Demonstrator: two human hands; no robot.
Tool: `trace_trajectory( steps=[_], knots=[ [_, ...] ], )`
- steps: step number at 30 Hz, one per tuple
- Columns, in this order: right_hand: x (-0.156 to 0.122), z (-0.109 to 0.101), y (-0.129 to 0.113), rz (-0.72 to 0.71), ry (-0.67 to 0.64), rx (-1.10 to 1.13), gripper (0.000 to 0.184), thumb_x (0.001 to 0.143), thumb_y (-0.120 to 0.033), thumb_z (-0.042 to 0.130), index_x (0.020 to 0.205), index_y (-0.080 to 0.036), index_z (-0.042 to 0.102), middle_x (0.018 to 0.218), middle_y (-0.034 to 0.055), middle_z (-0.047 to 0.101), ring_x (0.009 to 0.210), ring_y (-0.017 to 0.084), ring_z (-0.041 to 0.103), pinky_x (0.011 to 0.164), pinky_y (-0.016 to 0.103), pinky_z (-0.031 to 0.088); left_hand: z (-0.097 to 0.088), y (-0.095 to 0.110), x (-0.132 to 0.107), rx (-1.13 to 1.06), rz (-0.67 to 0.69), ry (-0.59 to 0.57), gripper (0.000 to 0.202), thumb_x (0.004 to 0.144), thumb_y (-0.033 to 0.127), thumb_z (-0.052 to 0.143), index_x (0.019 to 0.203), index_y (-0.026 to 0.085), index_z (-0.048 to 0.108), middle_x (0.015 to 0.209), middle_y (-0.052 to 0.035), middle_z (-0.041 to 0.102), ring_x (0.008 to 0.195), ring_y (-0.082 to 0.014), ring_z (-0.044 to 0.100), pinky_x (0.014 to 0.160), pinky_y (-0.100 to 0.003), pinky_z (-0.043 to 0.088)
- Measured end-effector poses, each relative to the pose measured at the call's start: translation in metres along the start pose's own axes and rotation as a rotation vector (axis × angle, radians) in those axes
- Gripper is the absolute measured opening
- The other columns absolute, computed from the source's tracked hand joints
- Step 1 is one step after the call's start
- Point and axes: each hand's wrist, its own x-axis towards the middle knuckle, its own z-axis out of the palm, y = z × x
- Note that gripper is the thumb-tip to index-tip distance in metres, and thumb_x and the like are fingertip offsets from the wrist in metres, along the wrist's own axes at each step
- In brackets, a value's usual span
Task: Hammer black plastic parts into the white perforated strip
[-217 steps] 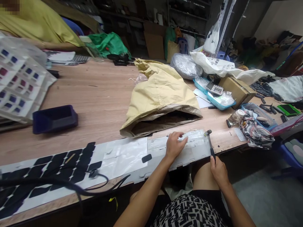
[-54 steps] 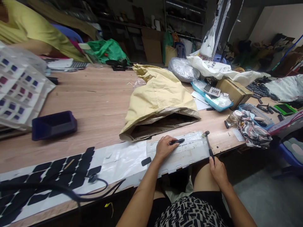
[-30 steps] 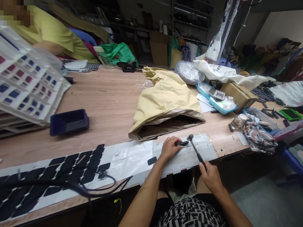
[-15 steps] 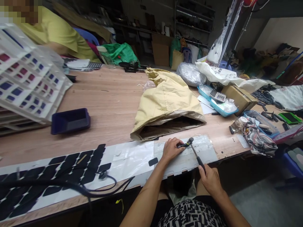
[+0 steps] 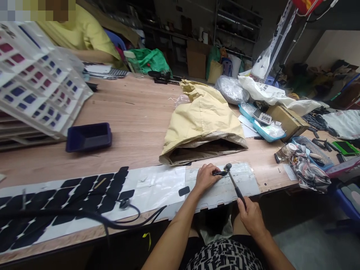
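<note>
My left hand (image 5: 206,176) pinches a small black rod-shaped piece (image 5: 220,173) flat on a grey plate (image 5: 242,183) at the table's near edge. My right hand (image 5: 251,216), below the table edge, grips the black handle of a small hammer (image 5: 232,179). The hammer head touches the tip of the black piece. A clear plastic bag (image 5: 242,169) lies on the plate just right of the hammer head. A white sheet (image 5: 157,183) with black cut-out shapes (image 5: 92,189) stretches along the near edge to the left.
A yellow sack (image 5: 204,120) lies open behind my hands. A dark blue tray (image 5: 89,137), stacked white trays (image 5: 33,86), a blue basket with a calculator (image 5: 261,123), a cardboard box (image 5: 287,119) and a black cable (image 5: 84,217) are on the table. A person in yellow (image 5: 81,33) sits far left.
My left hand let go of the clear bag and took the black piece. My right hand swung the hammer left so its head rests on the piece. The view drifted left.
</note>
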Motion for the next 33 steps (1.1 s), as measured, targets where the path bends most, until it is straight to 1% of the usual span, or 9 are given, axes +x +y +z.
trace_trajectory(
  steps=[5,10,15,21,23,25,28,31,33],
  knots=[
    [0.000,0.003,-0.007,-0.067,0.001,-0.082,0.044,0.099,-0.046,0.034,0.082,-0.018,0.063,0.062,0.0050,0.067,0.055,0.016,0.061,0.054,0.027,0.024,0.001,-0.001,0.000,0.005,-0.003,0.016,0.013,0.070,0.029,0.075,0.082,0.026,0.071,0.091,0.0015,0.068,0.092,-0.0209,0.052,0.083,-0.034,0.037],
    [0.000,0.003,-0.003,-0.014,-0.022,-0.066,0.043,0.099,-0.047,0.034,0.081,-0.020,0.062,0.061,0.0035,0.066,0.057,0.017,0.063,0.054,0.025,0.027,0.002,-0.001,0.001,-0.013,0.000,0.019,0.013,0.069,0.029,0.075,0.082,0.026,0.072,0.089,0.0011,0.068,0.092,-0.0211,0.053,0.083,-0.034,0.037],
    [0.002,-0.009,0.021,0.159,0.006,-0.056,0.042,0.097,-0.050,0.034,0.084,-0.022,0.063,0.067,0.0049,0.070,0.065,0.020,0.066,0.057,0.024,0.034,0.001,-0.001,0.000,-0.009,0.029,0.027,0.013,0.070,0.028,0.074,0.082,0.026,0.072,0.089,0.0008,0.068,0.091,-0.0212,0.053,0.080,-0.033,0.038],
    [0.004,-0.018,0.056,0.417,-0.033,-0.158,0.040,0.099,-0.046,0.031,0.085,-0.022,0.060,0.080,0.0085,0.073,0.075,0.022,0.068,0.061,0.025,0.037,-0.004,0.003,-0.006,-0.053,0.088,0.042,0.011,0.073,0.028,0.070,0.082,0.023,0.070,0.085,-0.0013,0.066,0.088,-0.0213,0.054,0.082,-0.034,0.040],
    [0.004,-0.017,0.061,0.438,-0.046,-0.181,0.041,0.100,-0.045,0.030,0.086,-0.021,0.060,0.081,0.0093,0.073,0.076,0.022,0.068,0.061,0.025,0.036,-0.009,0.010,-0.023,-0.148,0.131,0.034,0.012,0.076,0.029,0.067,0.085,0.022,0.068,0.085,-0.0025,0.066,0.086,-0.0206,0.056,0.080,-0.033,0.042],
    [0.004,-0.014,0.064,0.428,-0.049,-0.197,0.041,0.100,-0.044,0.029,0.089,-0.021,0.060,0.082,0.0100,0.073,0.076,0.022,0.068,0.061,0.025,0.036,-0.013,0.021,-0.050,-0.250,0.179,-0.009,0.015,0.079,0.031,0.064,0.090,0.022,0.067,0.088,-0.0034,0.065,0.084,-0.0193,0.057,0.076,-0.031,0.044],
    [0.004,-0.009,0.066,0.397,-0.031,-0.202,0.041,0.101,-0.043,0.029,0.092,-0.019,0.061,0.083,0.0108,0.073,0.076,0.022,0.068,0.062,0.026,0.036,-0.013,0.036,-0.102,-0.295,0.229,-0.169,0.014,0.081,0.033,0.062,0.092,0.025,0.067,0.085,-0.0027,0.065,0.078,-0.0177,0.058,0.070,-0.029,0.043],
    [0.004,-0.005,0.069,0.376,-0.013,-0.183,0.041,0.101,-0.043,0.029,0.092,-0.019,0.061,0.082,0.0107,0.073,0.074,0.022,0.068,0.061,0.027,0.035,0.001,0.037,-0.144,-0.256,0.180,-0.328,0.009,0.079,0.032,0.063,0.086,0.028,0.067,0.080,-0.0009,0.065,0.074,-0.0167,0.059,0.068,-0.028,0.043],
    [0.004,-0.004,0.070,0.369,-0.004,-0.175,0.041,0.101,-0.043,0.030,0.091,-0.019,0.062,0.080,0.0104,0.072,0.073,0.022,0.068,0.061,0.027,0.035,0.016,0.026,-0.159,-0.182,0.090,-0.363,0.009,0.078,0.031,0.061,0.085,0.028,0.066,0.082,-0.0005,0.066,0.075,-0.0169,0.060,0.068,-0.028,0.043]
  ],
)
